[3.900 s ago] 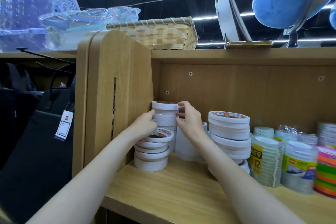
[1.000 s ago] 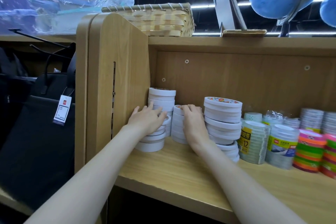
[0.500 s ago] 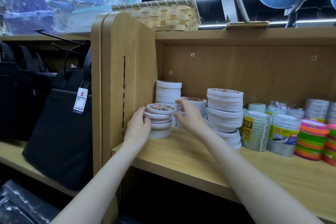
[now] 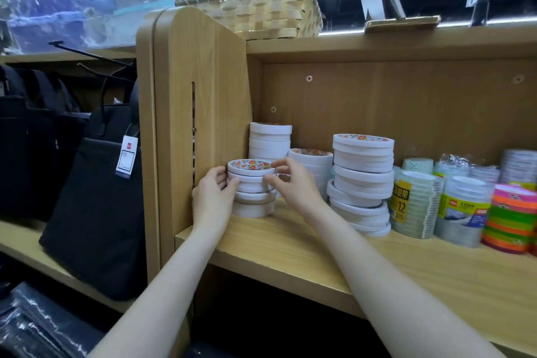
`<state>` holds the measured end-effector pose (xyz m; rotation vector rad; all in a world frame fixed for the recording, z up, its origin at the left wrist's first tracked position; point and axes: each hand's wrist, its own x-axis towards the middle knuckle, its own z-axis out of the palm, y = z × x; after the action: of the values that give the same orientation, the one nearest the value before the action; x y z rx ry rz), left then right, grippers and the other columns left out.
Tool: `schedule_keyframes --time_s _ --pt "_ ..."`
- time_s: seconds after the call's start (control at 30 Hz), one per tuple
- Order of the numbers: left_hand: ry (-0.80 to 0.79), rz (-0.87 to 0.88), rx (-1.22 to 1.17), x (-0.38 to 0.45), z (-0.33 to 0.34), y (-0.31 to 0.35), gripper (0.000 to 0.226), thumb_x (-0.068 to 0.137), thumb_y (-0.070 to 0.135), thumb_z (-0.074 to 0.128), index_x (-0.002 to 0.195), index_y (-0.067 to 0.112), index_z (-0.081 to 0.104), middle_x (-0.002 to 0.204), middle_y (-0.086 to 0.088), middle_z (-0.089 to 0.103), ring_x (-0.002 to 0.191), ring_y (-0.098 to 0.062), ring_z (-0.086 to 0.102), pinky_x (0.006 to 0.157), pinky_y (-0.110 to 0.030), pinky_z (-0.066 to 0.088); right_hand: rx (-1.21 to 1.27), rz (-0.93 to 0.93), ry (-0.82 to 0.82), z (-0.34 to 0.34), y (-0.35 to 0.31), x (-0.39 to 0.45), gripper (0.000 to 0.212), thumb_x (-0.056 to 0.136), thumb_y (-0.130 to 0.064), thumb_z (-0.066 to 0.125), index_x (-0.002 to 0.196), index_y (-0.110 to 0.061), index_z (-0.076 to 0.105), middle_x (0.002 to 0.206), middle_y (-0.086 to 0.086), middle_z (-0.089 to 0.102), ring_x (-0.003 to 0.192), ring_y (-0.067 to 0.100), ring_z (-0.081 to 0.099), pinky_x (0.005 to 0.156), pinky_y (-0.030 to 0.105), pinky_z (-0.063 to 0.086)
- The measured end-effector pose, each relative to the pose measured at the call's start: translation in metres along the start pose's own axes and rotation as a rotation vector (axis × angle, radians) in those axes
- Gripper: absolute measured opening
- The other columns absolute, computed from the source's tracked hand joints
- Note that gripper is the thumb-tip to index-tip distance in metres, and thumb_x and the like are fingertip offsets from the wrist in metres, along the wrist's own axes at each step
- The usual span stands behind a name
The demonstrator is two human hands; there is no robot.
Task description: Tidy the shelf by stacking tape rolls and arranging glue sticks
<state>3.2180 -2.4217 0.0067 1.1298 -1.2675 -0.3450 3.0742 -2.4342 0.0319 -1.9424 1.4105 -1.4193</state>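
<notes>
Leftmost: black bag [image 4: 96,206] with white tag [image 4: 127,157], hanging beside the shelf's wooden side panel [image 4: 200,102]. Left hand [image 4: 213,197] next, fingers curled round the left side of the front stack of white tape rolls [image 4: 253,195], touching its upper rolls. Stack upright on the wooden shelf [image 4: 290,244], near the front left corner, just beside the panel. Right hand [image 4: 293,186] on the stack's right side, thumb and fingers pinching the upper rolls. Behind: taller white stack [image 4: 270,139] against the back corner, shorter one [image 4: 312,163] beside it. Further right: big uneven white stack [image 4: 361,180], lower rolls askew. Then clear tape packs [image 4: 415,200], then coloured tape rolls [image 4: 511,218] at far right. Above: woven basket [image 4: 261,11] on the top board.
</notes>
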Motion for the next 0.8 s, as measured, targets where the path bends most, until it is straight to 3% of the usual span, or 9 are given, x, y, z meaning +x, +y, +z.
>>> schedule_keyframes --time_s 0.1,0.2,0.33,0.43,0.5,0.63,0.73,0.8 --pt "-0.130 -0.043 -0.079 -0.0032 -0.0022 -0.0016 0.052 0.082 0.010 0.069 0.129 0.001 0.050 0.122 -0.007 0.061 0.103 -0.009 0.058 0.091 -0.019 0.042 0.037 0.005 -0.036 0.0000 0.0016 -0.0014 0.039 0.081 -0.020 0.070 0.116 -0.011 0.055 0.120 0.007 0.058 0.105 0.016 0.057 0.085 0.023 0.043" --pt "-0.224 -0.010 -0.056 -0.0057 -0.0043 -0.0002 0.058 0.077 0.004 0.073 0.130 0.003 0.049 0.110 0.005 0.058 0.098 -0.005 0.056 0.088 -0.019 0.042 0.025 -0.011 -0.111 -0.0006 0.0032 -0.0033 0.054 0.075 -0.015 0.076 0.122 -0.012 0.050 0.123 0.007 0.056 0.103 0.013 0.055 0.092 0.027 0.045" --pt "-0.185 0.016 0.015 -0.0023 -0.0074 -0.0012 0.062 0.075 0.004 0.075 0.131 0.001 0.049 0.119 -0.002 0.060 0.106 -0.013 0.059 0.094 -0.024 0.044 0.078 0.000 -0.192 -0.0015 0.0039 -0.0064 0.065 0.072 -0.010 0.077 0.128 -0.014 0.044 0.132 0.008 0.052 0.115 0.016 0.052 0.102 0.035 0.042" --pt "-0.153 0.015 0.036 0.0008 -0.0086 -0.0032 0.062 0.073 0.004 0.076 0.129 0.000 0.050 0.123 -0.015 0.060 0.108 -0.016 0.059 0.094 -0.022 0.044 0.027 -0.004 -0.168 -0.0020 0.0040 -0.0081 0.070 0.072 -0.010 0.078 0.131 -0.016 0.041 0.133 0.004 0.050 0.111 0.010 0.050 0.095 0.024 0.042" --pt "-0.150 0.017 0.044 0.0005 -0.0080 -0.0045 0.061 0.074 0.006 0.075 0.129 0.001 0.050 0.123 -0.014 0.060 0.108 -0.016 0.059 0.095 -0.024 0.044 0.008 -0.009 -0.124 -0.0022 0.0039 -0.0086 0.072 0.071 -0.011 0.079 0.132 -0.016 0.040 0.131 0.004 0.051 0.106 0.009 0.050 0.089 0.020 0.040" --pt "-0.137 0.045 0.090 -0.0014 -0.0061 -0.0053 0.055 0.076 0.009 0.074 0.127 0.003 0.052 0.118 -0.010 0.063 0.099 -0.013 0.060 0.094 -0.030 0.048 -0.020 -0.006 -0.094 0.0012 0.0059 -0.0084 0.078 0.071 -0.012 0.079 0.135 -0.016 0.035 0.131 0.009 0.053 0.118 0.017 0.051 0.092 0.022 0.036" --pt "-0.079 0.057 0.153 -0.0011 -0.0058 -0.0033 0.052 0.072 0.014 0.079 0.118 0.005 0.056 0.109 -0.009 0.067 0.097 -0.020 0.063 0.093 -0.038 0.049 -0.019 -0.013 -0.063 0.0016 0.0069 -0.0077 0.072 0.070 -0.009 0.078 0.131 -0.015 0.039 0.124 0.008 0.059 0.111 0.015 0.055 0.085 0.020 0.037" --pt "-0.063 0.054 0.180 -0.0010 -0.0052 -0.0023 0.052 0.071 0.016 0.080 0.117 0.005 0.056 0.109 -0.008 0.066 0.098 -0.019 0.063 0.093 -0.036 0.049 0.013 -0.005 -0.084 0.0000 0.0073 -0.0071 0.071 0.072 -0.010 0.077 0.131 -0.015 0.039 0.121 0.005 0.061 0.108 0.013 0.056 0.084 0.020 0.037"
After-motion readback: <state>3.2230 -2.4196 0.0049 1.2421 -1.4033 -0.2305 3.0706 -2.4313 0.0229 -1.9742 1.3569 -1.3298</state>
